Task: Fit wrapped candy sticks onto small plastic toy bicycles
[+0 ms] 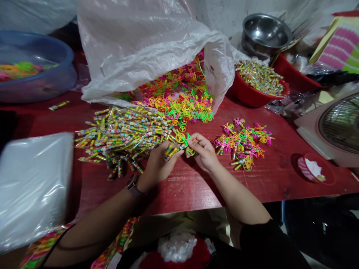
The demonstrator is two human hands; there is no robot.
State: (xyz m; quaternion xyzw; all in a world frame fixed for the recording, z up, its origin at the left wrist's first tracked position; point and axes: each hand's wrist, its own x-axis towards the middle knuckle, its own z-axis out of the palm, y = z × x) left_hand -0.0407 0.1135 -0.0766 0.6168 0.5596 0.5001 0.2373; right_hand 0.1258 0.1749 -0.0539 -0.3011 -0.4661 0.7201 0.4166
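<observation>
My left hand [161, 162], wearing a watch, is closed around a few small wrapped tubes [171, 150] with yellow printed labels. Pinched in the fingers of my right hand [206, 152] are small green and yellow plastic pieces [185, 140], right against the tube ends. A big heap of the same tubes [126, 130] lies left of my hands. Behind them, loose bright plastic pieces [187, 106] spill from a white plastic sack [157, 56]. To the right sits a smaller pile of tubes with coloured pieces attached [244, 144].
A blue basin [36, 86] holds coloured pieces at the left, above a stack of clear plastic bags [33, 183]. At the right are a red bowl [249, 91] of tubes, a steel bowl [266, 33], a fan [339, 123] and a small red basket [307, 168] on the red table [190, 190].
</observation>
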